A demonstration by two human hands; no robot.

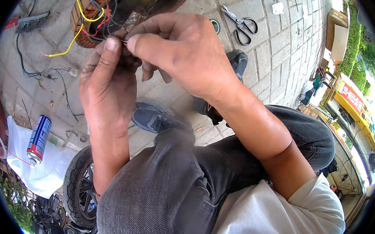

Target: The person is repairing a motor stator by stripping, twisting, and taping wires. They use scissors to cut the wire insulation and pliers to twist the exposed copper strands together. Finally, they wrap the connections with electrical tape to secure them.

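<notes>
Both my hands meet at the top of the head view, thumbs and fingertips pinched together around a thin wire end. My left hand (pixel 108 83) is closed on the wire from the left. From the right, my right hand (pixel 183 48) pinches it between thumb and forefinger. Just beyond my fingers lies what looks like a motor stator (pixel 77 21), round with a brown ribbed rim. Yellow wires (pixel 68 48) and red wires (pixel 104 22) come out of it, with dark ones among them. Fingers hide most of the pinched wire.
Scissors (pixel 241 24) and a green tape roll (pixel 215 26) lie right on the paving. At left are a wire brush (pixel 33 23), a loose cable (pixel 20 58), and a spray can (pixel 38 139) on a white plastic bag (pixel 49 174). A tyre (pixel 75 190) stands near my left knee.
</notes>
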